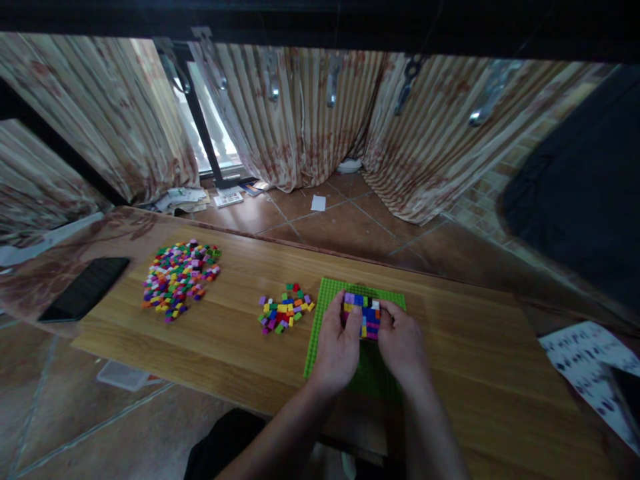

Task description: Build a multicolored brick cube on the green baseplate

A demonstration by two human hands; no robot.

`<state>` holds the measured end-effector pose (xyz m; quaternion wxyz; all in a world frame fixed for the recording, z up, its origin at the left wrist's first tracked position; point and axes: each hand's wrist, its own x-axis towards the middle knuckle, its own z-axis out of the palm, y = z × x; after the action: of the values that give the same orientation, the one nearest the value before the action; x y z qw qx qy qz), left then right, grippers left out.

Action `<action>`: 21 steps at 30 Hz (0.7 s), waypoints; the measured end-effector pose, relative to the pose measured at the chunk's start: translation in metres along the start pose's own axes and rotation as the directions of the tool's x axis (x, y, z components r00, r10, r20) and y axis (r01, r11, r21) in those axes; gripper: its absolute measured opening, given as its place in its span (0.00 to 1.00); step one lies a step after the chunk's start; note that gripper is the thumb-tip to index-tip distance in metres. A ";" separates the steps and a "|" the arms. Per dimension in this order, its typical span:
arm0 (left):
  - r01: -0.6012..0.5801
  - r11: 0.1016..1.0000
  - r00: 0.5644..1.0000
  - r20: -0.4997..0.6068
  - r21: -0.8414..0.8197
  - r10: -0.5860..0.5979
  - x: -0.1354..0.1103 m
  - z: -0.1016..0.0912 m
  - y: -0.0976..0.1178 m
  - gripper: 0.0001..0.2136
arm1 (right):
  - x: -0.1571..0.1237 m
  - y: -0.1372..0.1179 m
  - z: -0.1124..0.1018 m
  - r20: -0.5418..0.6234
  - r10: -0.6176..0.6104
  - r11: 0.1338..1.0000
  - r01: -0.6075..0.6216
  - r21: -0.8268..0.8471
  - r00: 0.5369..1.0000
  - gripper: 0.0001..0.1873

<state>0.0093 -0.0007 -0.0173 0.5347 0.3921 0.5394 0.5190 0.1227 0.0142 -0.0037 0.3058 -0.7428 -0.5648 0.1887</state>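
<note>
A green studded baseplate (pixel 325 313) lies on the wooden table (pixel 240 333) in front of me. On it stands a block of small coloured bricks (pixel 367 313), purple, blue, yellow and pink. My left hand (pixel 337 347) rests on the plate with its fingers curled against the left side of the block. My right hand (pixel 403 343) presses its fingertips against the block's right side. A small heap of loose bricks (pixel 284 310) lies just left of the plate. A larger heap (pixel 177 277) sits farther left.
A black phone (pixel 85 288) lies at the table's left end. A printed sheet (pixel 593 367) sits at the right edge. Behind the table are a tiled floor, striped curtains (pixel 300 113) and papers (pixel 183 199) by the window. A dark cloth (pixel 585 180) hangs at right.
</note>
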 end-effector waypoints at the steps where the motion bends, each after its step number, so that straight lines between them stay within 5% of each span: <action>1: 0.002 1.000 1.000 0.000 0.001 -0.002 0.000 0.000 0.000 0.28 | 0.000 0.001 0.000 -0.002 -0.005 1.000 0.005 0.000 1.000 0.24; 21: 0.017 1.000 0.999 -0.028 -0.014 -0.017 0.000 0.000 0.002 0.25 | 0.000 -0.004 -0.002 0.037 0.043 0.999 -0.043 0.003 0.998 0.25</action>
<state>0.0093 -0.0007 -0.0157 0.5342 0.3763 0.5466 0.5237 0.1216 0.0144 0.0006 0.2924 -0.7507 -0.5539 0.2100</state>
